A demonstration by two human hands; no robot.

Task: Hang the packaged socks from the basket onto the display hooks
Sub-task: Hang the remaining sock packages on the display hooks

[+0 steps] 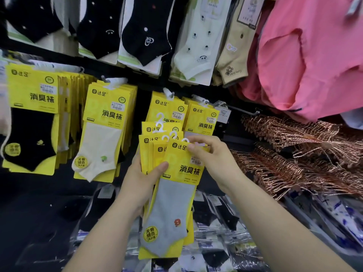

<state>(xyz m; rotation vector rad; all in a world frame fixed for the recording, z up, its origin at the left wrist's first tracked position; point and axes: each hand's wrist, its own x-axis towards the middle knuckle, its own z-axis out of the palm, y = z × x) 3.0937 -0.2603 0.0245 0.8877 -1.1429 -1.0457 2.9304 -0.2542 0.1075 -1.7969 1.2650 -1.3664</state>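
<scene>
My left hand (140,180) grips a fanned stack of yellow sock packs (155,154) with white plastic hangers at their tops. My right hand (212,156) pinches the top edge of the front pack, a grey sock in yellow card (172,209). Straight above the stack, yellow packs hang on a display hook (169,94), with a second row of packs (202,118) just to its right. An empty metal hook (241,109) sticks out further right. No basket is in view.
More yellow packs hang at left: black socks (31,122) and cream socks (104,134). Black and cream socks hang in the row above. A pink garment (310,55) and a pile of copper-coloured hangers (304,154) fill the right. Bagged socks (216,222) lie below.
</scene>
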